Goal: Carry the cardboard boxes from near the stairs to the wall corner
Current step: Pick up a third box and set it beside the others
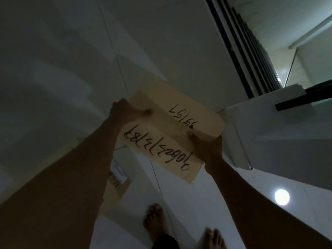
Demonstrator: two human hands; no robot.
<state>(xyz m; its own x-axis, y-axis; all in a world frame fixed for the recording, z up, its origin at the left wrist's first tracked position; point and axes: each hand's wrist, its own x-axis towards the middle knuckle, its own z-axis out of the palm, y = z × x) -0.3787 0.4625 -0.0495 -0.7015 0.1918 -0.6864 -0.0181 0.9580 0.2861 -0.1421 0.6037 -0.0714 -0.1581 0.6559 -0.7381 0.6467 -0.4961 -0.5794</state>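
The person holds a cardboard box (172, 133) out in front, up off the floor (53, 69), with the stairs (251, 51) close by on the right. The left hand (125, 111) holds the box's far left corner, with the thumb pressed flat on top. The right hand (206, 147) holds the right edge; its thumb is on top too, and the other fingers go under the box, so I cannot tell how they sit. Both hands are closed on the box, one on each side.

The box is flat-topped and tan, with two lid flaps that meet in a line down the middle. Big black numbers are written on it by hand. The cardboard looks dry, dull and a bit rough, so it should not slip much. It looks stiff at the edges and corners, but the flaps may bend if pushed in the middle. Held out this far on straight arms, it is probably light. The best place to hold it is at two opposite sides, with fingers under the bottom.

A second cardboard box (116, 182) with a white label sits on the floor, partly hidden behind the left arm. The floor is made of smooth, shiny, pale tiles. It could be slippery for the bare feet (155, 220).
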